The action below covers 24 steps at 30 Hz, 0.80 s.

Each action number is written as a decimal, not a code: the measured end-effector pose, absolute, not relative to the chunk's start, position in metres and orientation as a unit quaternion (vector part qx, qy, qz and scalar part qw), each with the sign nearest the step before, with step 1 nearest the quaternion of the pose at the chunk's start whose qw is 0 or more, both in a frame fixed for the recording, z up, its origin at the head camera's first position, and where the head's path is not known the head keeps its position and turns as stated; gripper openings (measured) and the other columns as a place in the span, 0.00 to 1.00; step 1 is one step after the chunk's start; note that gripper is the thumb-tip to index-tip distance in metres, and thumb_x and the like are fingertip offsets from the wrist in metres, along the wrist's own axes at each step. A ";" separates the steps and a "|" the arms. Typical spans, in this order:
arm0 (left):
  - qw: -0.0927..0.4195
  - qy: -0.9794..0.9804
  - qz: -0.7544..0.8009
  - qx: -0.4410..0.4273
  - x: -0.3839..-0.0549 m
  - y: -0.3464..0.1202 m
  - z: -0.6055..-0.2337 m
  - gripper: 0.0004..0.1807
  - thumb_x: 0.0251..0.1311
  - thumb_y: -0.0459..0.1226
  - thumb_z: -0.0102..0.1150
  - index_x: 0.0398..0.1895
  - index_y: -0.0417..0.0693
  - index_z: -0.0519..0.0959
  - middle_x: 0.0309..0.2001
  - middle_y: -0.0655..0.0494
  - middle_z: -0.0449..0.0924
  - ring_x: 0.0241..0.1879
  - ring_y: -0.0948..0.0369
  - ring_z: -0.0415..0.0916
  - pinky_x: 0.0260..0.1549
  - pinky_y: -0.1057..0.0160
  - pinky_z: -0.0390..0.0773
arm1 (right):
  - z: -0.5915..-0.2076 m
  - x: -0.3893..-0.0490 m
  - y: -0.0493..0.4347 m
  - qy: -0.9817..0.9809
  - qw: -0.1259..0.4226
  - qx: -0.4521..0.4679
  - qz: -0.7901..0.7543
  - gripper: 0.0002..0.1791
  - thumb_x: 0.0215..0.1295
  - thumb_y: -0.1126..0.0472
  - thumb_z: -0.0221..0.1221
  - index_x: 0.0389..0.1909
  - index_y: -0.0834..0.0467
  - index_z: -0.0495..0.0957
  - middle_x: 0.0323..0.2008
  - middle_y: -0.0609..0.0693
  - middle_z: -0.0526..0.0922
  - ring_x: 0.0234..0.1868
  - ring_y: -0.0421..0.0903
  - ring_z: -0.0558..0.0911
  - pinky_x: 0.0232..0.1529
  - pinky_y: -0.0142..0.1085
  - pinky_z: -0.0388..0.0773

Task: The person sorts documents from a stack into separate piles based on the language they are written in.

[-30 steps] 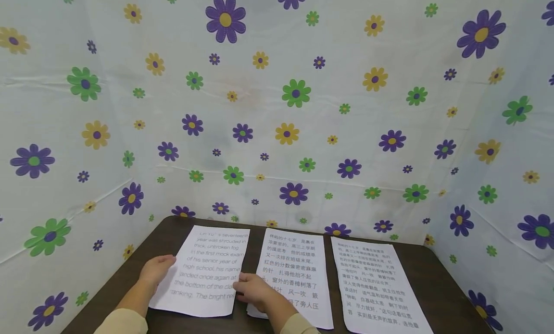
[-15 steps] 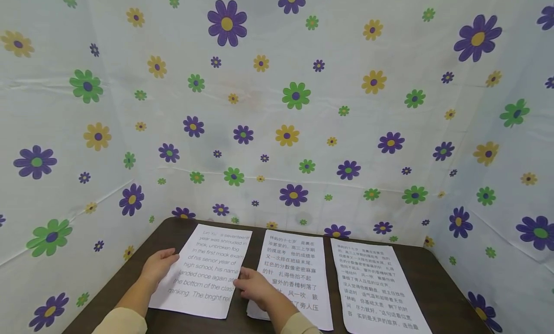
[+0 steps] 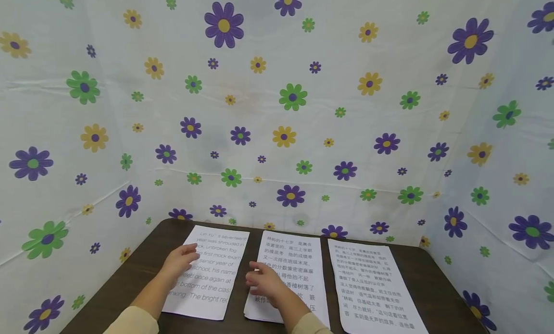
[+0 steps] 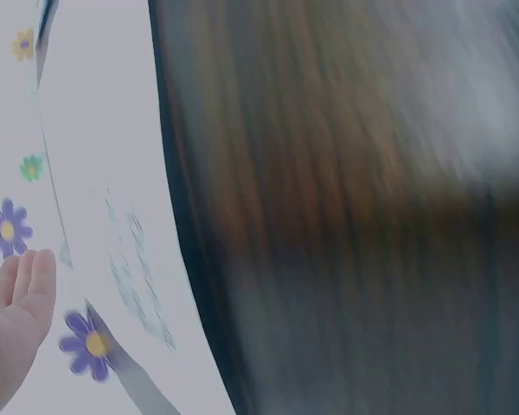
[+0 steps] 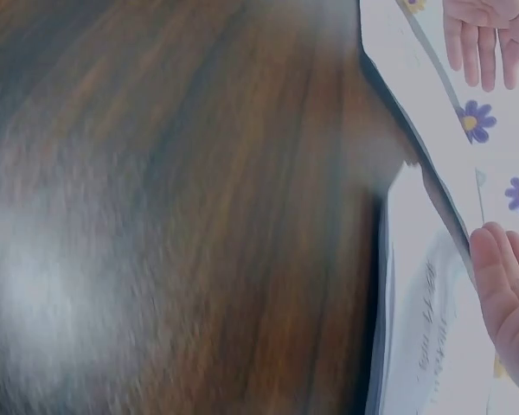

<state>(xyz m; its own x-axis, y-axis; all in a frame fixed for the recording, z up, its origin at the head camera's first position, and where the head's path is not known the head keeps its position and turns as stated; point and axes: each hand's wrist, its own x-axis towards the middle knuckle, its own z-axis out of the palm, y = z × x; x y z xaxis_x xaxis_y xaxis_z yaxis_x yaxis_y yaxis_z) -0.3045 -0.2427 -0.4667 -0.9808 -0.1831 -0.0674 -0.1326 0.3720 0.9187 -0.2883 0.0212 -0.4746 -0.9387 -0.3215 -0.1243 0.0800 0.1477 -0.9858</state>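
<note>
Three printed paper stacks or sheets lie in a row on the dark wooden table. Over the left part of the sheet with English text [image 3: 218,271] is my left hand [image 3: 178,266], its fingers loosely extended and holding nothing. My right hand [image 3: 265,282] hovers over the left side of the middle paper stack [image 3: 294,257], printed with Chinese text; its fingers are loosely bent and grip nothing. In the right wrist view, the right hand [image 5: 509,303] appears beside the middle stack [image 5: 411,285], with the left hand [image 5: 486,39] beyond. The left wrist view also shows a relaxed left hand [image 4: 19,320].
A third Chinese-text sheet [image 3: 368,286] lies at the right. Brown tabletop [image 3: 147,254] shows around and between the papers. White cloth with printed flowers [image 3: 294,146] hangs around the back and both sides of the table.
Both hands have let go of the English-text sheet's side edges. The left hand has moved right, over the sheet; the right has drawn away to the right, over the middle stack.
</note>
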 end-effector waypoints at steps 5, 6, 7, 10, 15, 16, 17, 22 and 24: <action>0.008 -0.812 -0.579 0.065 -0.303 -0.220 -0.463 0.29 0.68 0.36 0.50 0.70 0.32 0.61 0.68 0.29 0.63 0.65 0.37 0.66 0.61 0.44 0.73 | -0.473 -0.289 0.033 0.734 0.149 -0.080 -0.658 0.30 0.66 0.65 0.55 0.67 0.70 0.63 0.54 0.68 0.77 0.53 0.62 0.81 0.49 0.50 0.83; 0.005 -0.810 -0.583 0.060 -0.303 -0.216 -0.463 0.29 0.68 0.35 0.50 0.70 0.32 0.61 0.68 0.29 0.63 0.65 0.37 0.66 0.61 0.45 0.74 | -0.472 -0.290 0.036 0.735 0.147 -0.080 -0.657 0.30 0.66 0.65 0.55 0.67 0.71 0.63 0.54 0.68 0.77 0.53 0.62 0.81 0.49 0.49 0.83; 0.002 -0.807 -0.588 0.056 -0.303 -0.213 -0.464 0.29 0.67 0.35 0.50 0.69 0.32 0.62 0.68 0.29 0.63 0.65 0.37 0.66 0.60 0.46 0.75 | -0.472 -0.290 0.039 0.735 0.146 -0.080 -0.657 0.30 0.66 0.65 0.55 0.67 0.71 0.63 0.54 0.68 0.77 0.54 0.62 0.81 0.49 0.49 0.83; -0.002 -0.801 -0.597 0.046 -0.304 -0.204 -0.465 0.29 0.66 0.34 0.52 0.69 0.32 0.63 0.67 0.29 0.65 0.64 0.38 0.68 0.58 0.48 0.77 | -0.471 -0.290 0.048 0.737 0.142 -0.081 -0.656 0.30 0.66 0.64 0.55 0.68 0.71 0.62 0.55 0.68 0.76 0.54 0.62 0.81 0.50 0.49 0.83; -0.004 -0.787 -0.616 0.037 -0.305 -0.192 -0.466 0.30 0.63 0.32 0.55 0.67 0.31 0.64 0.65 0.29 0.67 0.62 0.38 0.71 0.56 0.49 0.79 | -0.470 -0.292 0.065 0.738 0.142 -0.071 -0.656 0.32 0.67 0.62 0.55 0.69 0.70 0.61 0.57 0.69 0.75 0.56 0.63 0.80 0.51 0.48 0.83; -0.005 -0.784 -0.620 0.035 -0.305 -0.189 -0.466 0.30 0.62 0.32 0.56 0.67 0.31 0.65 0.65 0.29 0.67 0.62 0.38 0.71 0.56 0.49 0.79 | -0.470 -0.293 0.068 0.740 0.142 -0.068 -0.654 0.32 0.67 0.61 0.54 0.69 0.70 0.61 0.58 0.69 0.74 0.56 0.62 0.80 0.52 0.47 0.83; -0.005 -0.780 -0.625 0.035 -0.306 -0.186 -0.466 0.29 0.62 0.32 0.56 0.67 0.31 0.65 0.65 0.30 0.68 0.61 0.39 0.72 0.55 0.50 0.80 | -0.470 -0.293 0.072 0.742 0.141 -0.064 -0.652 0.32 0.68 0.61 0.54 0.69 0.69 0.61 0.58 0.69 0.74 0.56 0.62 0.80 0.52 0.47 0.83; -0.016 -0.767 -0.641 0.023 -0.307 -0.171 -0.468 0.29 0.60 0.31 0.57 0.66 0.30 0.66 0.64 0.30 0.69 0.60 0.40 0.73 0.53 0.50 0.81 | -0.468 -0.295 0.089 0.760 0.130 -0.044 -0.635 0.32 0.68 0.59 0.55 0.70 0.68 0.61 0.59 0.68 0.74 0.55 0.59 0.81 0.51 0.45 0.83; -0.021 -0.763 -0.646 0.016 -0.309 -0.165 -0.470 0.30 0.60 0.30 0.57 0.66 0.30 0.66 0.63 0.29 0.70 0.60 0.40 0.74 0.53 0.49 0.81 | -0.467 -0.295 0.097 0.764 0.125 -0.036 -0.632 0.33 0.68 0.58 0.55 0.70 0.67 0.62 0.59 0.68 0.74 0.55 0.59 0.81 0.51 0.45 0.83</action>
